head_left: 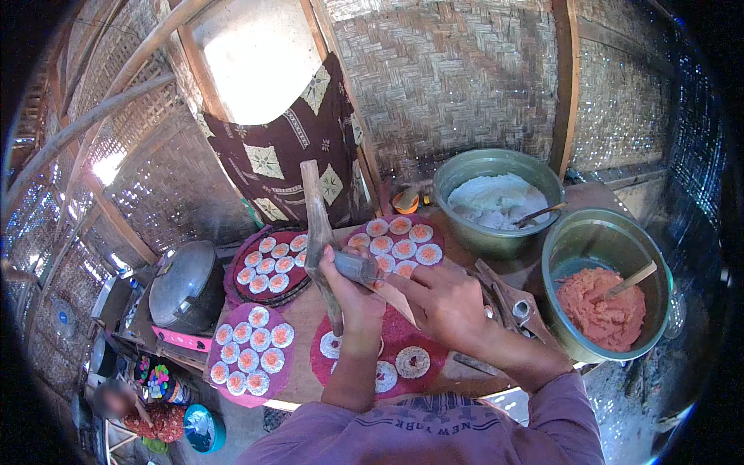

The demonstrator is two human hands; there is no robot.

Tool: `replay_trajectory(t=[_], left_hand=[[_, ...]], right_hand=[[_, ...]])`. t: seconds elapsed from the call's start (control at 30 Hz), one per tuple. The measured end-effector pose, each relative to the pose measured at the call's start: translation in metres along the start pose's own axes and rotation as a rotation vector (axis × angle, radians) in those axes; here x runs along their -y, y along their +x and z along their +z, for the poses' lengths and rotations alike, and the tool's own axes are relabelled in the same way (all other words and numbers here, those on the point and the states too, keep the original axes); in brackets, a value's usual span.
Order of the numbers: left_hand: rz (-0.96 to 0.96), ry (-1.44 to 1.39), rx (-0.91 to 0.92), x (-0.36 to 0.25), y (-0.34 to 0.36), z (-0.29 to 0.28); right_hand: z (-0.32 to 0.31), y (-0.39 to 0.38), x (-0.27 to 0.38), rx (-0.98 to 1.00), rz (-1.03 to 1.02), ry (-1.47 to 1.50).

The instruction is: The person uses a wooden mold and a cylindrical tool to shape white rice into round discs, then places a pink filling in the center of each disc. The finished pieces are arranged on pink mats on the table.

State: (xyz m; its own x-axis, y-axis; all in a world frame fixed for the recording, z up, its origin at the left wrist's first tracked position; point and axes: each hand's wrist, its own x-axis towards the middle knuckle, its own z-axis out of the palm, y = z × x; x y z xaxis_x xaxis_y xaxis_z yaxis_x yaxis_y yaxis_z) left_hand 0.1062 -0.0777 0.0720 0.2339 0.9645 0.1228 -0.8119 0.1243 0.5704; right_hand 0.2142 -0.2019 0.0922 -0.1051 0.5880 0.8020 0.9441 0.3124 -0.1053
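My left hand (353,291) is wrapped round a wooden press (316,232) with a grey metal cylinder (356,266). The press is raised above the table and tilted, the cylinder's end pointing right. My right hand (453,304) grips a flat wooden spatula (399,301) near that end; whether the two touch I cannot tell. Below my hands lies a round red cloth (438,364), partly hidden by my arms, bearing white rings (412,362). Other pink-red cloths (275,381) carry white discs (261,338) with orange centres, one within a dark ring-shaped frame (267,302).
At the right stand a green basin (457,229) of white dough-like mass and another basin (554,310) of orange paste, each with a stirring stick. Wooden tools (508,294) lie beside them. Left are a lidded pot (184,285) and, lower, another person (151,418) near a blue bucket (218,434).
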Motion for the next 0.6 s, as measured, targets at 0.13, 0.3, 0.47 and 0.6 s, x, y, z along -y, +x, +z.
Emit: replay_trajectory(t=[0.13, 0.3, 0.47, 0.6], left_hand=[[0.059, 0.007, -0.002, 0.004, 0.002, -0.001], [0.123, 0.054, -0.002, 0.007, 0.006, -0.004], [0.23, 0.086, -0.044, 0.014, 0.006, -0.002], [0.255, 0.137, -0.047, 0.017, 0.004, 0.0]], right_hand=[[-0.005, -0.001, 0.004, 0.025, -0.101, -0.171], [0.005, -0.004, -0.008, 0.103, -0.077, -0.026], [0.031, 0.001, -0.035, 0.144, 0.156, 0.773], [0.026, -0.002, -0.051, 0.613, 0.688, 1.321]])
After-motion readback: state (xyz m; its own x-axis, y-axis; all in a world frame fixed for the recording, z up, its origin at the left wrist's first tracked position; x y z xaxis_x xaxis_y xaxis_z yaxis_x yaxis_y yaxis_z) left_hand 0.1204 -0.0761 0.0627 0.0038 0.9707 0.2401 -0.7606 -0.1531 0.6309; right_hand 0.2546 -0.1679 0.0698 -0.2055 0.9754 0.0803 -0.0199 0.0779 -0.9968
